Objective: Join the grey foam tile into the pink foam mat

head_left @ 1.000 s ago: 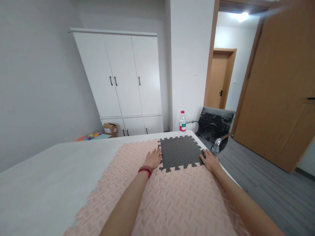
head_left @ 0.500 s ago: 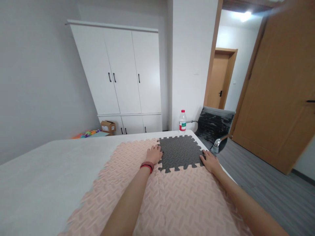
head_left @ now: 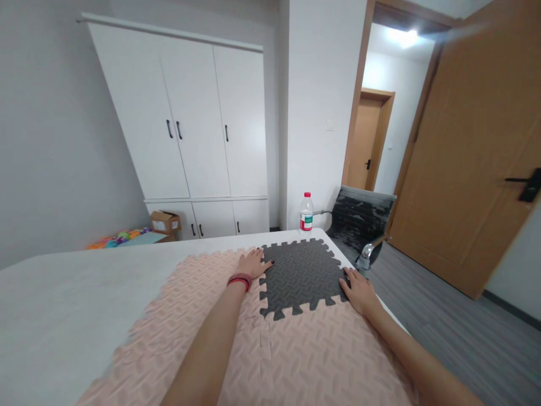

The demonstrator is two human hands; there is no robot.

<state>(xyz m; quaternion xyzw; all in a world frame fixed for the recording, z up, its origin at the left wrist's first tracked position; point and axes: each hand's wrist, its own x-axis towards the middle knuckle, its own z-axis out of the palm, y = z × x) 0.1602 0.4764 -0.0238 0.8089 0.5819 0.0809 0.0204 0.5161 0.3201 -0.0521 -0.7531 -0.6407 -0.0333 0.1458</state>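
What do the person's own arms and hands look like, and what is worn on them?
Both forearms are bare, with no sleeves in view. The left hand has dark-painted fingernails, and a red and dark band sits around its wrist. The right hand also shows dark nail polish; no ring, watch or glove is visible on it.

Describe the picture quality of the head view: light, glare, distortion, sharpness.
Head view: even, soft indoor light with faint shadows under the left hand and right hand at the dark grey mat tile; the ceiling lamp in the hallway blows out to white; wide-angle distortion tilts the wardrobe and the door; the pink mat near the bottom edge looks slightly soft.
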